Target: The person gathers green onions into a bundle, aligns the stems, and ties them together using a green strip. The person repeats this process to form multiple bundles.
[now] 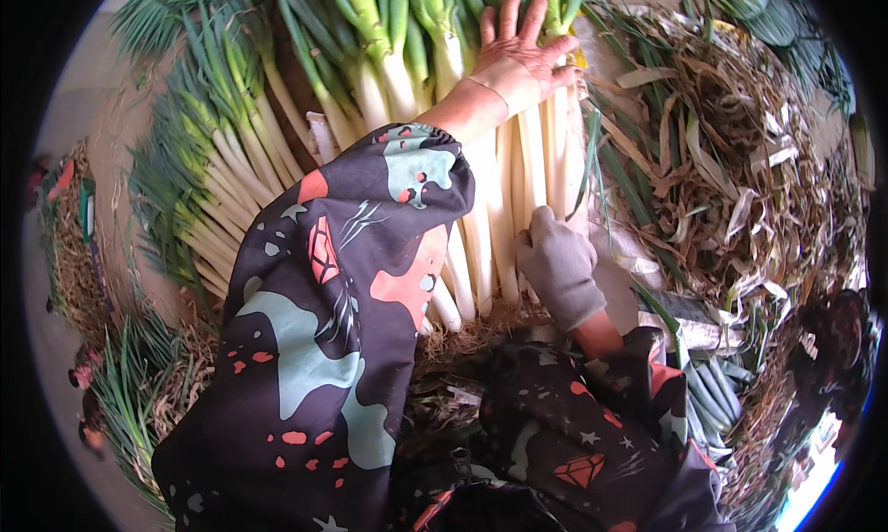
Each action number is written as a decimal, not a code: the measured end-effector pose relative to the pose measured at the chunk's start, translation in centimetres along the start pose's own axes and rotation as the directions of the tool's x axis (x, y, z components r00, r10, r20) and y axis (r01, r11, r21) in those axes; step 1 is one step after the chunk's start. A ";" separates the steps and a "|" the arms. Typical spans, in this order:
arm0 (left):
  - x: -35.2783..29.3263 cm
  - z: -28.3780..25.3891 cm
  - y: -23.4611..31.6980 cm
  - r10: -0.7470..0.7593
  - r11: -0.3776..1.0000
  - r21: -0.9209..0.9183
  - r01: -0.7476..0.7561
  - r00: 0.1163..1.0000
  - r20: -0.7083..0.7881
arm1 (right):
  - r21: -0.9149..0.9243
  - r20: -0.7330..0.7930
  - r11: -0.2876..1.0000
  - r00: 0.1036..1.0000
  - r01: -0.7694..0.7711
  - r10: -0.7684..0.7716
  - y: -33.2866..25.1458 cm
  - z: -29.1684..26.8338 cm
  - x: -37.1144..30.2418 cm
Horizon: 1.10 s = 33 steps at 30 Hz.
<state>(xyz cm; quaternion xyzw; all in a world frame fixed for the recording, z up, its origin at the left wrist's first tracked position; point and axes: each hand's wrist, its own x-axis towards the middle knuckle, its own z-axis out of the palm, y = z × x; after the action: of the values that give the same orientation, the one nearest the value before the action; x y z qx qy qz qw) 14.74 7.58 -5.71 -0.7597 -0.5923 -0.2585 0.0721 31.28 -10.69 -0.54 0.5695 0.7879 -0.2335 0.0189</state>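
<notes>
Long green onions [476, 241] lie side by side in front of me, white stalks and hairy roots toward me, green leaves away. My left hand [518, 69] reaches across them to the upper right. Its fingers are spread and it rests on the upper stalks, where white turns green; a pale covering shows around the palm and wrist. My right hand [561, 266], in a grey glove, is closed at the lower white part of a green onion [532, 167] near the right side of the row. The curled fingers partly hide the stalk there.
More green onions [217, 199] fan out on the left. A heap of dry leaves and peeled skins [712, 162] covers the right side. Bundled green onions [758, 9] lie at the far right, and more green leaves [139, 384] at the lower left.
</notes>
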 end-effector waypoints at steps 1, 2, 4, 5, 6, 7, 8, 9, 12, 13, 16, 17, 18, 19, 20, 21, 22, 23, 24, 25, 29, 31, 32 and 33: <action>0.1 0.2 -0.2 -0.068 0.998 -0.004 0.070 0.973 0.223 | -0.001 -0.063 1.000 0.998 0.018 -0.018 -0.3 -0.1 -0.3; -0.2 0.2 -0.5 -0.061 0.996 -0.054 0.074 0.974 0.218 | 0.022 -0.046 1.000 0.999 0.023 -0.022 -0.4 -0.1 -0.7; -0.3 0.4 -0.7 -0.083 0.992 -0.073 0.104 0.967 0.241 | 0.107 -0.077 0.991 0.993 -0.080 0.088 -0.4 0.0 -1.0; -0.4 0.4 -0.5 -0.012 0.999 0.053 0.012 1.000 0.012 | 0.263 -0.148 0.959 0.978 -0.105 0.148 -0.2 0.2 -1.0; -0.2 0.2 -0.4 -0.012 0.998 -0.067 0.019 0.995 0.101 | 0.414 -0.172 0.900 0.959 -0.138 0.226 0.3 0.3 -1.0; -0.1 -0.3 0.0 -0.009 0.998 -0.068 0.019 0.990 0.139 | 0.275 -0.194 0.953 0.964 -0.127 0.184 0.7 0.6 -0.7; 0.3 -1.0 0.3 -0.041 0.993 -0.096 0.065 0.971 0.236 | 0.329 -0.225 0.944 0.973 0.025 0.053 1.2 0.7 -0.4; 0.7 -2.1 0.7 -0.070 0.978 -0.168 0.127 0.949 0.307 | 0.296 -0.207 0.955 0.977 0.018 0.045 1.5 1.1 -0.3; 1.3 -7.5 0.0 -0.056 0.798 -0.544 0.261 0.929 0.365 | 0.193 -0.106 0.974 0.985 -0.115 0.137 2.1 1.7 0.0; 1.1 -9.9 -1.1 -0.044 0.845 -0.498 0.197 0.952 0.303 | 0.202 -0.152 0.977 0.983 -0.071 0.103 2.0 1.7 0.0; -3.5 -18.2 -7.6 -0.198 0.730 -0.584 0.355 0.928 0.316 | 0.263 -0.194 0.964 0.977 -0.037 0.091 1.4 0.9 -0.3; -6.5 -20.5 -10.1 -0.398 0.663 -0.544 0.514 0.858 0.325 | 0.340 -0.135 0.937 0.983 -0.073 0.126 1.2 0.4 -0.4; -9.7 -22.3 -12.6 -0.559 0.636 -0.496 0.591 0.796 0.233 | 0.385 -0.104 0.920 0.988 -0.070 0.118 0.9 -0.2 -0.5; -12.9 -23.6 -15.0 -0.718 0.573 -0.383 0.725 0.669 0.193 | 0.430 -0.064 0.897 0.987 -0.103 0.144 0.5 -0.9 -0.7; -16.5 -24.0 -16.7 -0.773 0.589 -0.285 0.756 0.630 0.076 | 0.469 -0.013 0.868 0.981 -0.163 0.191 0.0 -1.6 -0.9; -20.1 -24.1 -17.8 -0.806 0.565 -0.191 0.802 0.587 0.081 | 0.457 -0.028 0.871 0.976 -0.180 0.216 -0.7 -2.3 -1.1; -23.1 -23.5 -18.6 -0.860 0.484 -0.097 0.870 0.493 0.132 | 0.496 -0.096 0.867 0.989 -0.046 0.108 -1.7 -3.0 -1.2; -25.4 -22.5 -19.0 -0.872 0.469 -0.032 0.883 0.468 0.140 | 0.525 -0.152 0.850 0.987 0.042 0.045 -3.1 -3.6 -1.3; -27.4 -21.4 -19.0 -0.906 0.377 0.065 0.924 0.354 0.230 | 0.547 -0.176 0.835 0.983 0.061 0.044 -4.7 -4.1 -1.6; -28.7 -20.4 -19.2 -0.884 0.447 0.097 0.889 0.422 0.203 | 0.565 -0.210 0.789 0.967 0.241 -0.145 -6.8 -4.4 -1.1; -30.2 -17.8 -19.0 -0.855 0.513 0.167 0.842 0.482 0.194 | 0.505 0.025 0.660 0.755 0.556 -0.655 -17.9 -2.8 3.2; -30.3 -17.7 -19.1 -0.847 0.528 0.190 0.828 0.498 0.185 | 0.276 0.161 0.657 0.640 0.702 -0.751 -23.7 0.4 6.7; -30.4 -17.9 -19.1 -0.846 0.531 0.172 0.830 0.506 0.170 | 0.074 0.316 0.655 0.605 0.752 -0.731 -26.4 2.7 8.7; -30.6 -18.1 -19.1 -0.865 0.497 0.172 0.850 0.471 0.174 | -0.095 0.438 0.621 0.593 0.778 -0.676 -28.1 4.5 10.2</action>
<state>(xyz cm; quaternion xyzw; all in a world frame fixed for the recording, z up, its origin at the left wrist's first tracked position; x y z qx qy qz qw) -13.79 -20.82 -8.61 -0.3833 -0.9042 -0.1489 -0.1151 1.20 -10.17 2.11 0.1316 0.9584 -0.2082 0.1443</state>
